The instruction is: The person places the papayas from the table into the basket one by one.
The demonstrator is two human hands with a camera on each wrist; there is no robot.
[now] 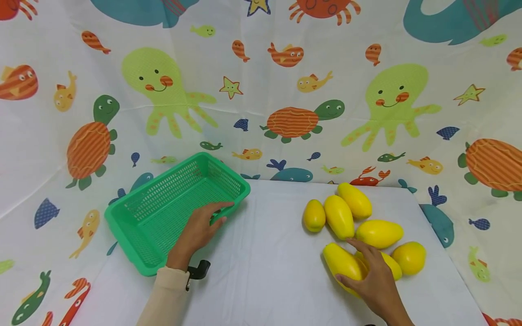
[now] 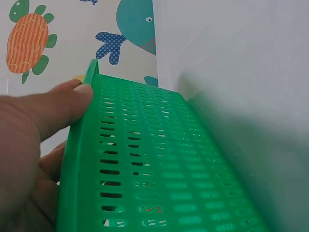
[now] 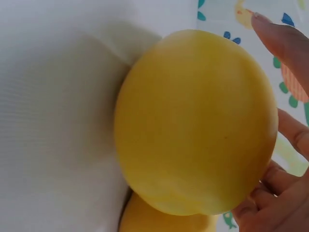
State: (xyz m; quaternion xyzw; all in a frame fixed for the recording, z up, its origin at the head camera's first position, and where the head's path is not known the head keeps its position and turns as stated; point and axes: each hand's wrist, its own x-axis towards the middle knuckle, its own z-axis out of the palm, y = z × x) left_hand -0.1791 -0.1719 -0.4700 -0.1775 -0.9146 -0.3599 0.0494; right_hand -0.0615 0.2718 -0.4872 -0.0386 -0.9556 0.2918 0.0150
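Observation:
A green plastic basket (image 1: 130,246) with slotted walls sits on the left of the white tabletop, holding nothing. My left hand (image 1: 200,226) grips its right rim; in the left wrist view the thumb (image 2: 72,104) lies over the rim, with fingers curled beneath on the other side. On the right, my right hand (image 1: 377,283) reaches over a long yellow mango (image 1: 340,258), thumb and fingers spread. That fruit fills the right wrist view, where the thumb (image 3: 285,46) stands off it and the fingers lie along its far side. Another mango (image 1: 393,267) is partly hidden behind this hand.
Several more yellow mangoes lie grouped behind the right hand, among them a small one (image 1: 314,216) at the left and a rounder one (image 1: 409,258) at the right. A cloth (image 1: 261,158) printed with sea animals hangs behind the white tabletop (image 1: 269,253).

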